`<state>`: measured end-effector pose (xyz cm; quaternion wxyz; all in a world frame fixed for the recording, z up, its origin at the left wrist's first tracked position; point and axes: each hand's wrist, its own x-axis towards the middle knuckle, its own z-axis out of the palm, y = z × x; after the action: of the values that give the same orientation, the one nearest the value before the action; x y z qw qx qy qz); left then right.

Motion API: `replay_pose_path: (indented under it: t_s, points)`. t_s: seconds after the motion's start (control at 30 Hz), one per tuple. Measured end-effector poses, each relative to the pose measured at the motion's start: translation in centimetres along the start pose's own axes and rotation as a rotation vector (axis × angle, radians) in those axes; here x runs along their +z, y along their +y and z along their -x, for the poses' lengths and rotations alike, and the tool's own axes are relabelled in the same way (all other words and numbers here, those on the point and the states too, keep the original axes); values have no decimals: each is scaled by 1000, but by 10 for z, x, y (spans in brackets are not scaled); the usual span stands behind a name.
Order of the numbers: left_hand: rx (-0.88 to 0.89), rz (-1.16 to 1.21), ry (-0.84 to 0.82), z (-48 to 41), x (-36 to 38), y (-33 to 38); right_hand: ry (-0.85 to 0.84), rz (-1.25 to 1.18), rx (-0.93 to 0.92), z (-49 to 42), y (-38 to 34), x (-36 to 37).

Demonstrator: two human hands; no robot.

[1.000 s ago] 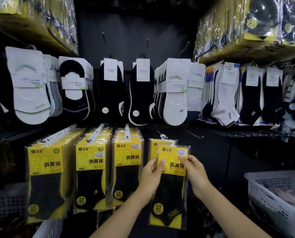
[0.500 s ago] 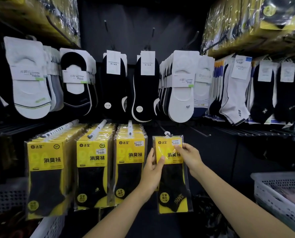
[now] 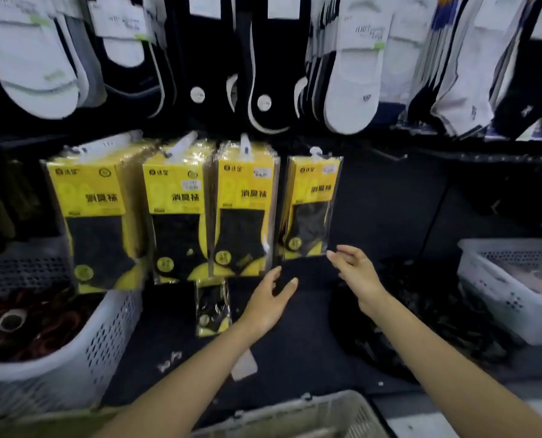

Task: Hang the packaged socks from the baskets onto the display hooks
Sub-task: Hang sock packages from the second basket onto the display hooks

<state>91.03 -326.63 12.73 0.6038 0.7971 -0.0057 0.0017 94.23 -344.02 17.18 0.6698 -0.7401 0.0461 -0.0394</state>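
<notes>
A sock display on a dark wall, seen from above the person's own arms. Both hands are open and hold nothing. The left hand point(image 3: 268, 303) reaches forward with fingers relaxed and spread, below the row of packs. The right hand point(image 3: 356, 276) is also loose-fingered, its fingertips just beside the lower right corner of a yellow-and-black sock pack point(image 3: 310, 207); the blur hides whether they touch it. That pack hangs from the fourth hook point(image 3: 316, 152), at the right end of the row. To its left hang three thick stacks of matching packs point(image 3: 178, 210). One more matching loose pack point(image 3: 212, 308) lies on the dark surface under them, near the left hand. Above is a row of white and black low-cut socks point(image 3: 351, 74). A white perforated basket point(image 3: 73, 358) sits at the left, a second basket point(image 3: 497, 295) at the right, and a third basket point(image 3: 295, 415) at the bottom edge.
</notes>
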Motion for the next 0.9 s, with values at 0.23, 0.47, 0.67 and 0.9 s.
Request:
replay_pose_path:
  t_s: [0.23,0.47,0.67,0.9]
  points:
    - [-334,-28,12,130,6,-166,-251,228,399,127,175,19]
    - [-507,-287,-161,226,7,-251,-326,527,418,186,269,3]
    - [-459,-487,-294,236,8,-263,-424,512,567,191,292,-1]
    - [-480,-374,-168,240,5,-258,-495,380,715,188,284,16]
